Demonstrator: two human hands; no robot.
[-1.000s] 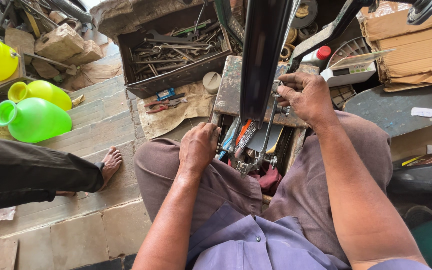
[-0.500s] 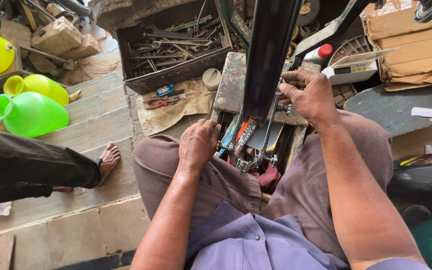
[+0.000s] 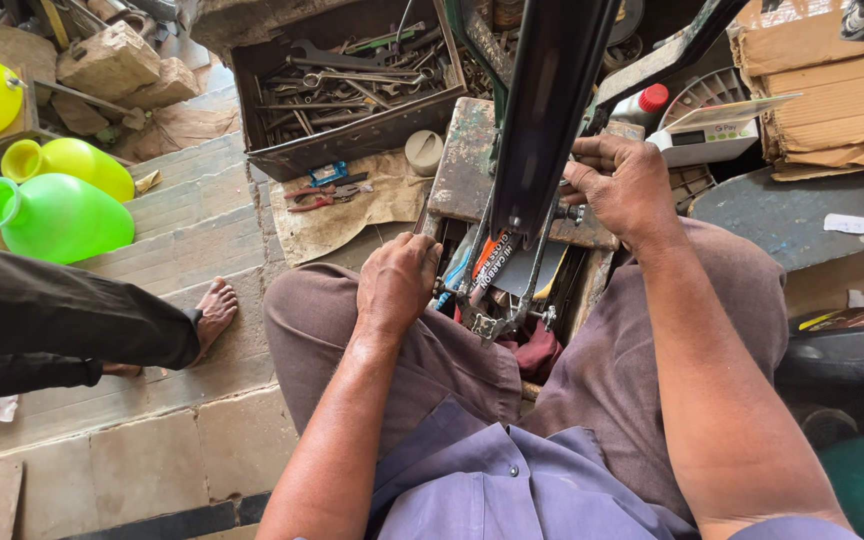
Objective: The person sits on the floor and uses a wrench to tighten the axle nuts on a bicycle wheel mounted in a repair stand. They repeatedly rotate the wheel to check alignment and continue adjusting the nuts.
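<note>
**Both hands at the black bicycle frame**

A black bicycle frame (image 3: 552,110) stands upright between the seated person's knees. The right hand (image 3: 620,185) is curled tight around a part at its side. The left hand (image 3: 397,285) rests knuckles-up beside the fork ends (image 3: 497,320), fingers bent; what they pinch is hidden. Beyond sits an open box of spanners (image 3: 342,85).

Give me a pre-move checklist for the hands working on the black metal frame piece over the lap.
1. Right hand gripping beside the long black metal frame piece: ok.
2. Left hand resting at the frame's lower end by the chain-like parts: ok.
3. What the left fingers pinch: cannot tell.
4. Frame braced on the worn wooden block: cannot tell.
5. Box of grey metal spanners nearby: ok.
6. Another person's bare foot apart from the work: ok.
</note>
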